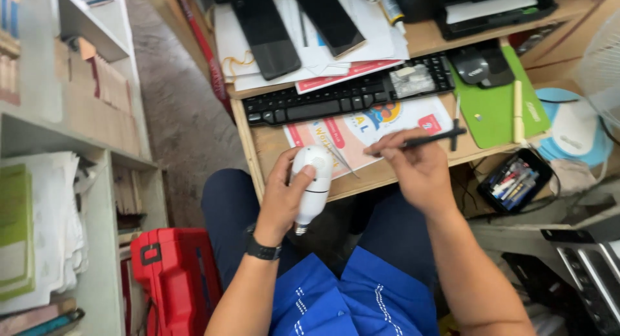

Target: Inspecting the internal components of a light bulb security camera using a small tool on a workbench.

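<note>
**A:** Looking straight down here, and the left hand (282, 195) is wrapped round a white bulb-shaped device (312, 183), fingers curled behind it, thumb laid across the front

**B:** Where is it sitting, exactly?

**A:** Off the desk altogether, held upright over the person's lap, just in front of the wooden desk (369, 178) edge. The rounded white head points up, the metal screw base points down toward the blue trousers

**B:** And the right hand?

**A:** The right hand (413, 168) is pinched tight on a thin black tool (431, 139), gripped like a pen. The shaft runs out to the right and ends in a small cross-piece over the desk. Its working end is hidden by the fingers, so I can't tell whether it touches the device

**B:** How close are the two hands?

**A:** Near each other, not touching. A pair of metal tweezers (341, 156) lies on the desk between them, on a colourful printed sheet (361, 130)

**B:** What else is on that desk?

**A:** A black keyboard (336, 97) just behind the sheet, two dark phones (266, 31) lying on loose papers further back, a black mouse (476, 66) at the top of a green mat (494, 110). A black wristwatch (263, 251) shows on the left wrist

**B:** And by the floor?

**A:** A red case (169, 278) stands to the person's left, beside pale shelves (97, 174) stacked with papers
</note>
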